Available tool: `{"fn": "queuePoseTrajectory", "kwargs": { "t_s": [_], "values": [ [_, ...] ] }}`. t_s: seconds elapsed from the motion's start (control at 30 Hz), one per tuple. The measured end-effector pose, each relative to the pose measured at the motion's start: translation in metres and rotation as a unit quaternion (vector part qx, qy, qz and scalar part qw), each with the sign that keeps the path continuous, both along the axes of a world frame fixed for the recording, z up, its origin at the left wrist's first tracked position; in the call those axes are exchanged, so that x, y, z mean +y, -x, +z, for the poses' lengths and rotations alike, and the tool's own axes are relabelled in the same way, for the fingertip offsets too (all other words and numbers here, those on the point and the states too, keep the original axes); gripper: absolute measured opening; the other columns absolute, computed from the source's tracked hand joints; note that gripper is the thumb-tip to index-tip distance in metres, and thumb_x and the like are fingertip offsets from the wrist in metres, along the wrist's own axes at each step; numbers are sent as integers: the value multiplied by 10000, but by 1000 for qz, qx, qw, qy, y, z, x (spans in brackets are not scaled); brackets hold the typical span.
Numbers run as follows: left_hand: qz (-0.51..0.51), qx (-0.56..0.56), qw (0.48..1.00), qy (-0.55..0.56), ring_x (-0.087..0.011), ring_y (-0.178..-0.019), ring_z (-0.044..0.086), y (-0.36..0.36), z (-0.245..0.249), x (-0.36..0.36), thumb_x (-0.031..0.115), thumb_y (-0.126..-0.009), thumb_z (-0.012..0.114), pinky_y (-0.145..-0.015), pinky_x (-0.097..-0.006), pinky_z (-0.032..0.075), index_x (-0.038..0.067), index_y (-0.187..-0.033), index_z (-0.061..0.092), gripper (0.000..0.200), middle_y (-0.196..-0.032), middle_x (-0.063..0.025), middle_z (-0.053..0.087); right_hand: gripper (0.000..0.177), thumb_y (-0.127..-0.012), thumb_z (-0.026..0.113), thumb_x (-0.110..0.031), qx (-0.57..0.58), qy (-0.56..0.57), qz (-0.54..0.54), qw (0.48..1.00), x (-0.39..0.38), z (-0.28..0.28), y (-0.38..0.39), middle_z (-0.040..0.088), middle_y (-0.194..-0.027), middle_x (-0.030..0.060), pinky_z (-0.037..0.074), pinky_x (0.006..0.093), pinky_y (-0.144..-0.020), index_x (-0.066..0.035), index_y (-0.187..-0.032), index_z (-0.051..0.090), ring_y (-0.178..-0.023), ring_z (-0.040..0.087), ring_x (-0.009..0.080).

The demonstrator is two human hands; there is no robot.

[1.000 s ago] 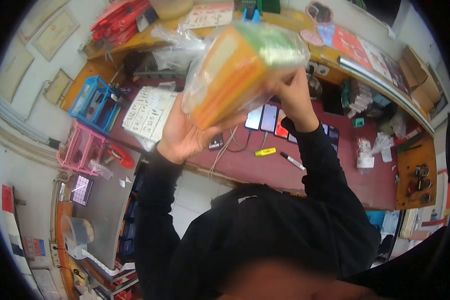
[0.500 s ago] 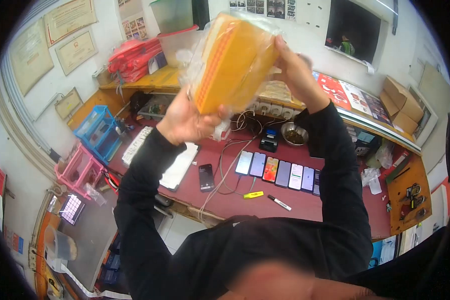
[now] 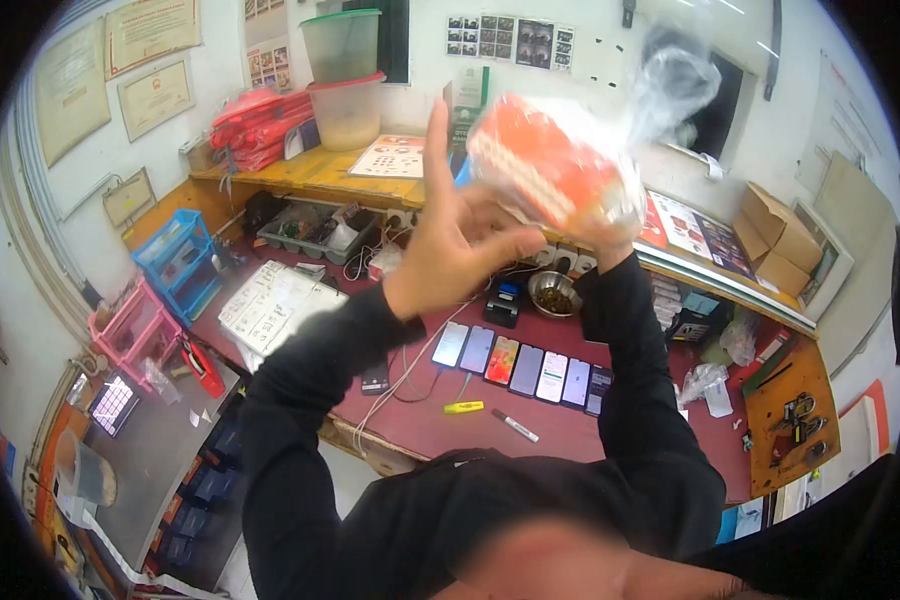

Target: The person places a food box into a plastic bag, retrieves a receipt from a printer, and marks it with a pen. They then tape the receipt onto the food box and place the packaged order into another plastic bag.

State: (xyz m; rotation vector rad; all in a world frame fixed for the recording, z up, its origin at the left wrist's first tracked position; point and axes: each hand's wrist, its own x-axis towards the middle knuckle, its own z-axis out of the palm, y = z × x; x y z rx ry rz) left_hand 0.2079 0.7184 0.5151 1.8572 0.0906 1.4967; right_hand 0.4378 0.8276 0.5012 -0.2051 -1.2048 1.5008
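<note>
A package in clear plastic wrap (image 3: 550, 165), with orange-red and white faces, is raised above the desk and blurred by motion. My right hand (image 3: 615, 245) holds it from below at its right end, the fingers mostly hidden by the wrap. Loose clear plastic sticks up at the package's upper right. At the package's lower left is my left hand (image 3: 455, 225), its index finger pointing up and its thumb stretched out beneath the package. Below lie several phones in a row (image 3: 517, 368), a yellow highlighter (image 3: 463, 407) and a marker (image 3: 515, 425).
Papers (image 3: 280, 305) and a dark phone (image 3: 375, 378) lie on the left of the red desk (image 3: 570, 440). A metal bowl (image 3: 555, 294) and a small black device (image 3: 503, 303) stand behind the phones. Cables cross the desk. Plastic tubs (image 3: 345, 110) and a cardboard box (image 3: 778, 240) occupy the shelf.
The package has moved right and turned, from a yellow face to an orange-red and white one. My left hand has opened and shifted right. The camera view has shifted slightly.
</note>
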Motion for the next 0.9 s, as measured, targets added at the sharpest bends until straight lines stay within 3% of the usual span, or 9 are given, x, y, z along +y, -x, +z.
{"fn": "queuePoseTrajectory", "kwargs": {
  "t_s": [0.07, 0.17, 0.2, 0.37, 0.47, 0.57, 0.7, 0.8, 0.9],
  "values": [
    [-8, -57, 998, -9, -262, -1007, 627, -21, -15, -15, 11, -780, 713, -747, -285, 540, 162, -1439, -214, 1147, -1324, -238, 449, 461, -899, 544, -354, -14, 22, 13, 1000, -27, -21, -1, 573, -1186, 124, 466, 363, -915, -21, -1216, 521, -1056, 573, 224],
    [51, -34, 996, -60, -277, -1144, 547, -30, -37, -19, -4, -753, 734, -843, -322, 521, 146, -1432, -231, 1190, -1430, -240, 293, 455, -901, 541, -350, -40, 45, 29, 998, -64, -43, -5, 575, -1176, 123, 468, 358, -909, -20, -1214, 522, -1047, 577, 221],
    [10, -43, 997, -62, -281, -1219, 480, -32, -42, -19, 10, -748, 746, -873, -337, 510, 128, -1431, -230, 1197, -1489, -225, 142, 453, -901, 540, -349, -46, 50, 31, 997, -70, -46, -7, 576, -1172, 123, 469, 357, -907, -20, -1213, 522, -1044, 578, 220],
    [-9, -23, 997, -75, -310, -1245, 443, -17, -48, -20, 297, -769, 751, -848, -368, 530, 136, -1434, -217, 1186, -1496, -194, 123, 445, -904, 535, -342, -66, 40, 28, 997, -59, -25, -2, 580, -1156, 121, 474, 348, -898, -18, -1209, 523, -1029, 583, 213],
    [-37, -66, 990, 117, -316, -1295, 377, -13, -51, -26, 564, -775, 633, -972, -401, 431, 160, -1467, -78, 1071, -1493, -130, 170, 439, -906, 532, -338, -75, 17, 21, 997, -45, -2, 4, 583, -1146, 121, 476, 343, -892, -17, -1207, 523, -1020, 587, 210],
    [-69, -87, 961, 254, -314, -1312, 348, -8, -60, -20, 619, -804, 560, -938, -466, 463, 205, -1474, -16, 975, -1489, -86, 185, 434, -908, 529, -333, -79, 14, 21, 997, -45, 7, 7, 585, -1136, 120, 479, 339, -886, -17, -1205, 524, -1011, 590, 206],
    [-76, -118, 960, 243, -290, -1302, 348, 0, -81, 2, 491, -854, 577, -808, -454, 548, 232, -1462, -95, 943, -1478, -99, 161, 427, -911, 525, -328, -83, 36, 23, 996, -48, 2, 10, 589, -1123, 119, 482, 332, -879, -15, -1202, 525, -1000, 594, 201],
    [-64, -141, 961, 228, -275, -1289, 366, 6, -108, 9, 462, -854, 561, -921, -448, 483, 199, -1460, 46, 838, -1444, -112, 233, 422, -912, 522, -324, -89, 55, 19, 994, -51, -4, 9, 591, -1113, 118, 485, 327, -873, -15, -1200, 525, -991, 598, 197],
    [-23, -169, 952, 254, -305, -1238, 437, 25, -189, 45, 519, -845, 475, -972, -465, 432, 118, -1420, 212, 749, -1378, -138, 373, 417, -914, 519, -320, -107, 73, 12, 991, -52, -4, 8, 594, -1103, 117, 487, 322, -867, -14, -1197, 526, -982, 601, 193]
  ]
}}
